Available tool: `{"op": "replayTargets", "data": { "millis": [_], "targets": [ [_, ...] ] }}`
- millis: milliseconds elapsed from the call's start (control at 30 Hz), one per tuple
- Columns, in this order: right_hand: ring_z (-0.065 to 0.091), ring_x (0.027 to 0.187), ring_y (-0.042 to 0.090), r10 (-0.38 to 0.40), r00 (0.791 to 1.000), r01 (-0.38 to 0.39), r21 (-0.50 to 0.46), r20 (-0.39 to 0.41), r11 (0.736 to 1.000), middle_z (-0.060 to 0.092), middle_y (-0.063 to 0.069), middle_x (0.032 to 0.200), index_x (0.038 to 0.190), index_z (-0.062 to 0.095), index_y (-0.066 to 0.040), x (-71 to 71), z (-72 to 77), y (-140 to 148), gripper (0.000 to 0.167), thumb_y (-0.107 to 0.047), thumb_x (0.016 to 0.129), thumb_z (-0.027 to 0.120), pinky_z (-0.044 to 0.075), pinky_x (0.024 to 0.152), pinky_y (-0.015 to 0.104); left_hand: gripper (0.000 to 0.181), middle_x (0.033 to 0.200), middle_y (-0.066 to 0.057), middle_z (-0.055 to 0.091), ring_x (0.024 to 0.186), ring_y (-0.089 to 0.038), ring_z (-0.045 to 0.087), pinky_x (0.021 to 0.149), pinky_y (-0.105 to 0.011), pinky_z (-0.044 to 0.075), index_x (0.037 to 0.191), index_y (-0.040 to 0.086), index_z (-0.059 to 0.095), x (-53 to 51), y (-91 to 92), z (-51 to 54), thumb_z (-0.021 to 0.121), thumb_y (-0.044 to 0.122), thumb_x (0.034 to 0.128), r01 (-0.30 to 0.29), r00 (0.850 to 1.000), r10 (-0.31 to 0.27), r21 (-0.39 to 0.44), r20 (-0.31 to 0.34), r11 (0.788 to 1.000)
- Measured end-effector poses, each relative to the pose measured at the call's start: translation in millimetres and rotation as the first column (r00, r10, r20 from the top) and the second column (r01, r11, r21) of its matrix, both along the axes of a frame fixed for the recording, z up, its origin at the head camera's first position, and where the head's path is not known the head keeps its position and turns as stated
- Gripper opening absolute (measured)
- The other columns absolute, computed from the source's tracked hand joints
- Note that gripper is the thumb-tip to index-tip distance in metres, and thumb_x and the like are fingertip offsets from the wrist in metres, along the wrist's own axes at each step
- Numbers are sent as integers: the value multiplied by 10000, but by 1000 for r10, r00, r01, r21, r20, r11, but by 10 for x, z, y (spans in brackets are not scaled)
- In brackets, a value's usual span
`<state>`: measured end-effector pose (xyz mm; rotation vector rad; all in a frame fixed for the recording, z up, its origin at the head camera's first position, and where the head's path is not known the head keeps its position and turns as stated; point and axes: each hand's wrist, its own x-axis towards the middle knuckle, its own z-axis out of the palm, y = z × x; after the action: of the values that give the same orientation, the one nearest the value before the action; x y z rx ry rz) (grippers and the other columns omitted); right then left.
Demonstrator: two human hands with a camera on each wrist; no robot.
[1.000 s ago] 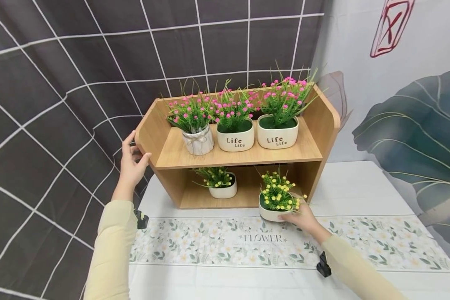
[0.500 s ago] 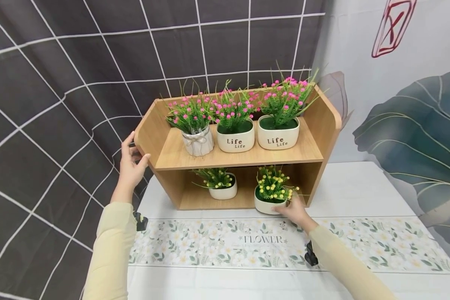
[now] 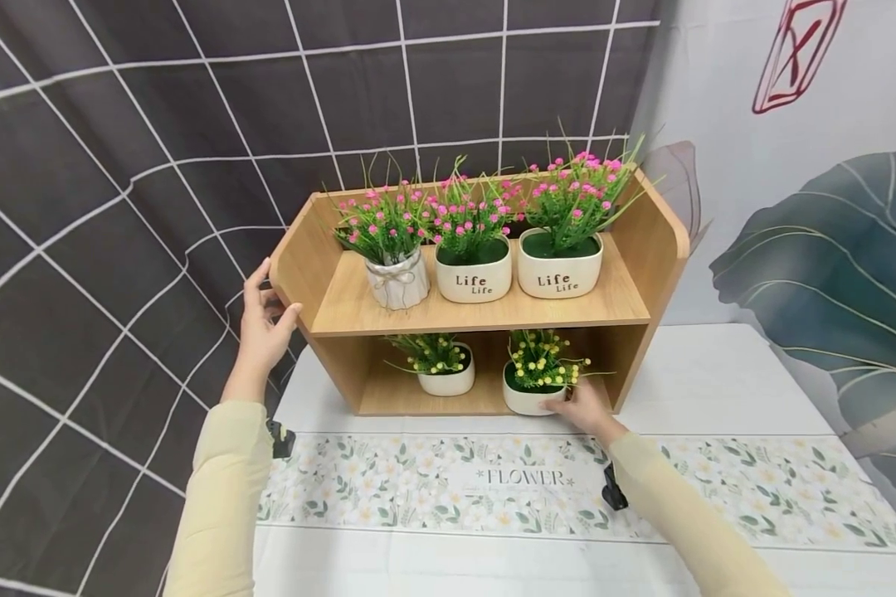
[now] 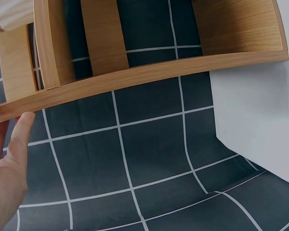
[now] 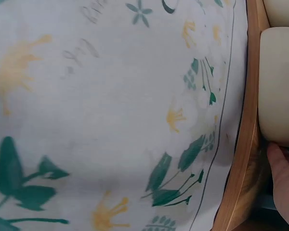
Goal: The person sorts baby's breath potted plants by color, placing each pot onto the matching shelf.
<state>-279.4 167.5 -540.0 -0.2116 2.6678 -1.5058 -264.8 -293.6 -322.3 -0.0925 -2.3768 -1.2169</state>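
A two-tier wooden shelf (image 3: pixel 485 315) stands on the table. At its left side panel my left hand (image 3: pixel 263 330) holds the edge; in the left wrist view the thumb (image 4: pixel 23 126) lies against the wood. On the lower tier my right hand (image 3: pixel 582 406) grips the right end of a cream flowerpot (image 3: pixel 532 401) with yellow artificial flowers (image 3: pixel 545 365). That pot sits at the tier's front edge, upright. The right wrist view shows the pot's side (image 5: pixel 282 86) with fingertips touching it. Fingers behind the pot are hidden.
Another cream pot (image 3: pixel 446 381) with yellow flowers stands left on the lower tier. Above are a white pot with a bow (image 3: pixel 398 280) and two "Life" pots (image 3: pixel 474 272), all with pink flowers. A floral strip (image 3: pixel 433 481) runs along the white tabletop before the shelf.
My right hand has moved the yellow-flowered pot left and back, from in front of the shelf onto the lower tier's front. The left hand stays on the side panel.
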Motion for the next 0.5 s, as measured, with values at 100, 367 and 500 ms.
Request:
{"op": "replayTargets", "data": {
  "millis": [100, 367, 500],
  "targets": [
    [517, 1142, 379, 6, 1000, -6, 1, 5, 1000, 519, 270, 1305, 1343, 433, 22, -53, -6, -42, 703, -221, 780, 775, 411, 1001, 517, 712, 1253, -259, 477, 1071, -421, 551, 661, -45, 433, 1496, 225, 174, 2, -14, 14, 539, 2, 927, -1, 1000, 1, -4, -13, 1000],
    [429, 1253, 450, -1, 1000, 2, 31, -26, 1000, 464, 308, 1346, 1362, 391, 65, -164, 15, -104, 728, -197, 794, 763, 325, 1072, 542, 708, 1238, -259, 487, 1072, -414, 555, 669, -58, 451, 1497, 211, 171, -3, -17, -12, 532, -4, 928, 10, 1000, -10, -9, -8, 1000],
    [423, 1261, 450, -12, 1000, 12, 56, 1, 998, 451, 316, 1355, 1376, 372, 69, -224, 33, -104, 741, -219, 808, 751, 333, 1071, 535, 705, 1233, -259, 491, 1072, -420, 556, 665, -61, 453, 1495, 209, 180, -19, -6, -28, 532, -10, 926, 6, 1000, -6, -1, -18, 1000]
  ]
}}
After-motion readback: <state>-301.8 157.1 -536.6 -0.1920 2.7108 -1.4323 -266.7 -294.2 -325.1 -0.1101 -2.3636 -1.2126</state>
